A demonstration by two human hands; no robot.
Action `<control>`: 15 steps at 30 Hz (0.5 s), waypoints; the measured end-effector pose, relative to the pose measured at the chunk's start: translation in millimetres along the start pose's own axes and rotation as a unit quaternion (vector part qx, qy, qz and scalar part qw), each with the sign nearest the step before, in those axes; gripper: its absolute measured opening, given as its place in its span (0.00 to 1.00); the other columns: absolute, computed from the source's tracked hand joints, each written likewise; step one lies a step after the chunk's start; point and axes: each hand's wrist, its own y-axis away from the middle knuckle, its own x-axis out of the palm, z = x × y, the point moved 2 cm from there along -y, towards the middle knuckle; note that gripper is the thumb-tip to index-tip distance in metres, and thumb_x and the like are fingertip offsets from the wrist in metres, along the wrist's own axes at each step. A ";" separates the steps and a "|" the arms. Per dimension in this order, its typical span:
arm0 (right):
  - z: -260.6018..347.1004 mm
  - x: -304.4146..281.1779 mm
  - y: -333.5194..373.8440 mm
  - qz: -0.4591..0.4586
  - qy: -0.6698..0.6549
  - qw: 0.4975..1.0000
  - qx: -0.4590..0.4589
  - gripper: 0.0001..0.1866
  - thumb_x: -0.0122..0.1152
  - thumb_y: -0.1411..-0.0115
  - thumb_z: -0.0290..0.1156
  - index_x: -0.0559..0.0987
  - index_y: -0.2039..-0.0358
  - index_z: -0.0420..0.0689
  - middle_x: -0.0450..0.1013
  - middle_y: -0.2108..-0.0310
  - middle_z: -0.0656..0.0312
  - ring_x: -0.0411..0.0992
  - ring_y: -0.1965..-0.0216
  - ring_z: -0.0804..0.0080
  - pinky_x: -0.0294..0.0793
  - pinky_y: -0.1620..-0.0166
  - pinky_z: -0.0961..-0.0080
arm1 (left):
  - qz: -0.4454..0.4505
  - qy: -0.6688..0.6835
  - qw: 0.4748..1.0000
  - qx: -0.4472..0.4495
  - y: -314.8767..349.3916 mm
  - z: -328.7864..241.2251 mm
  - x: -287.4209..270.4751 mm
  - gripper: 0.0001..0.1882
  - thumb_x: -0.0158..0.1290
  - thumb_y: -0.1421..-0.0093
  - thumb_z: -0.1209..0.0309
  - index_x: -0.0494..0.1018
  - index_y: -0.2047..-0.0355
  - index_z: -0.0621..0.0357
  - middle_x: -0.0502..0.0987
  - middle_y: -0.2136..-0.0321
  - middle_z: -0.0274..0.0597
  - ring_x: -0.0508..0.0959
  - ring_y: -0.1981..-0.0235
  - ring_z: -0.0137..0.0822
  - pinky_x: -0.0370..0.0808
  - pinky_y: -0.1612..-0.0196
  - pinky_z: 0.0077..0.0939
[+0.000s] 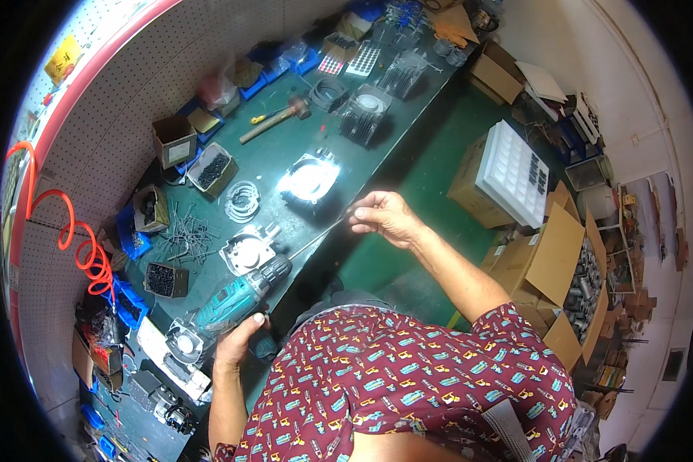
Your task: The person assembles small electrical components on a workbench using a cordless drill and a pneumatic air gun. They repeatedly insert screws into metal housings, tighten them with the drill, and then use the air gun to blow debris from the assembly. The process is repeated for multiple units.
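My left hand (241, 339) is wrapped round the grip of a teal cordless drill (229, 302). Its black chuck (276, 269) points to the upper right, and a long thin bit (309, 245) runs from it. At the bit's far end my right hand (383, 219) is closed in a pinch; whatever lies between its fingertips is too small to name. Close beyond the chuck, a silver cast metal housing (246, 250) lies on the green bench (285, 219). A brightly lit finned metal part (309, 181) sits farther back.
Metal rings (242, 202), loose long bolts (186, 235) and boxes of small black screws (212, 169) lie to the left. A hammer (276, 119) and finned cylinders (364, 115) stand farther back. Right of the bench are an open carton (550, 266) of metal parts and a white tray (512, 173).
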 end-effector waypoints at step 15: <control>10.3 4.5 4.6 0.000 0.122 0.992 -0.009 0.12 0.65 0.39 0.23 0.79 0.56 0.31 0.79 0.64 0.52 0.81 0.63 0.67 0.85 0.57 0.71 | -0.002 -0.016 1.000 -0.002 0.4 -5.1 -2.7 0.23 0.66 0.50 0.67 0.76 0.54 0.62 0.81 0.66 0.42 0.80 0.69 0.36 0.78 0.62 0.31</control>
